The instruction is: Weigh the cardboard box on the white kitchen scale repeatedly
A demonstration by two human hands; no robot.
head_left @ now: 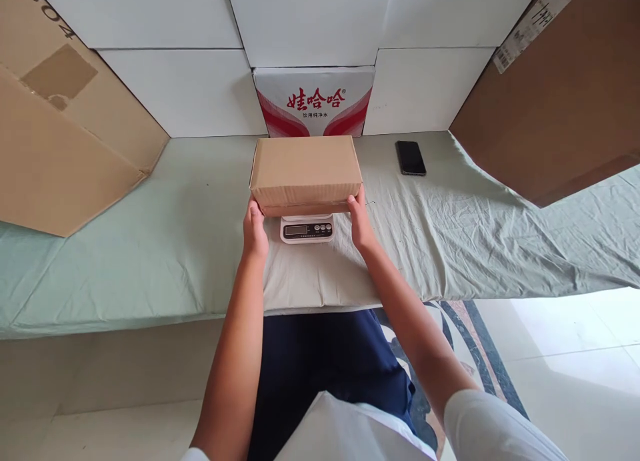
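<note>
A closed brown cardboard box (307, 164) is held level between my two hands, over a small white kitchen scale (307, 229). My left hand (255, 226) grips the box's near left corner, thumb on the front side. At the near right corner my right hand (360, 215) grips it the same way. Most fingers of both hands are hidden behind or under the box. Only the scale's front panel shows, with a dark display and several round buttons; the box covers its platform. Whether the box rests on the scale, I cannot tell.
Behind the box stands a white and red carton (315, 101) against white panels (310, 21). A black phone (411, 158) lies on the green cloth (215, 247) to the right. Large cardboard sheets flank the table at left (75, 134) and right (560, 101).
</note>
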